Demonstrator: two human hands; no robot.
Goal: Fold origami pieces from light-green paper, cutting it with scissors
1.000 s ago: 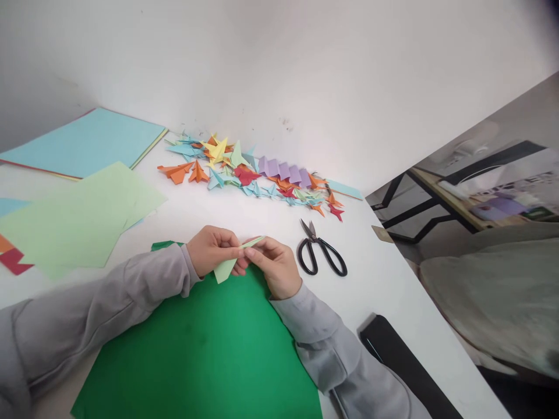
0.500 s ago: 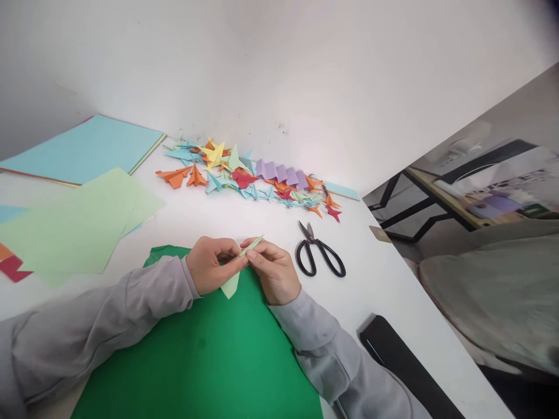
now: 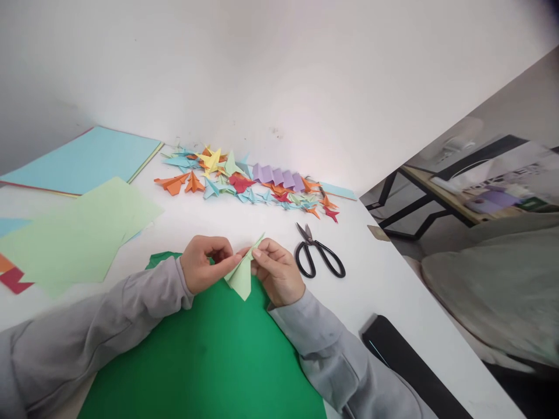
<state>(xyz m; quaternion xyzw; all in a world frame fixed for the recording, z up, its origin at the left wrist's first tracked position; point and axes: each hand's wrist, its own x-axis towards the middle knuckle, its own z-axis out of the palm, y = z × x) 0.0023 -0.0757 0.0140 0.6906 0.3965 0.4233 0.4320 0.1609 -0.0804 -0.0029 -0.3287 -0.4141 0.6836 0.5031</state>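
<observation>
Above a green sheet (image 3: 209, 355), both hands meet at a small piece of folded light green paper (image 3: 242, 284). One pointed end sticks up to the right, and a wider flap hangs down. My right hand (image 3: 280, 272) pinches the upper part between thumb and fingers. My left hand (image 3: 205, 265) has its thumb and index finger closed at the paper's left edge, its other fingers curled. Part of the folds is hidden behind the fingertips. To the right of my right hand lie black-handled scissors (image 3: 321, 256), blades slightly apart.
Along the wall runs a row of small folded paper planes (image 3: 212, 160) in several colours, with a purple pleated strip (image 3: 279, 176). Light green sheets (image 3: 82, 233) and a blue-topped paper stack (image 3: 91, 160) lie left. A long black object (image 3: 406, 361) sits near the right table edge.
The folded paper has turned, and its flap now shows wider between the hands. My left hand has shifted slightly left, while the right keeps its pinch. The view has tilted slightly.
</observation>
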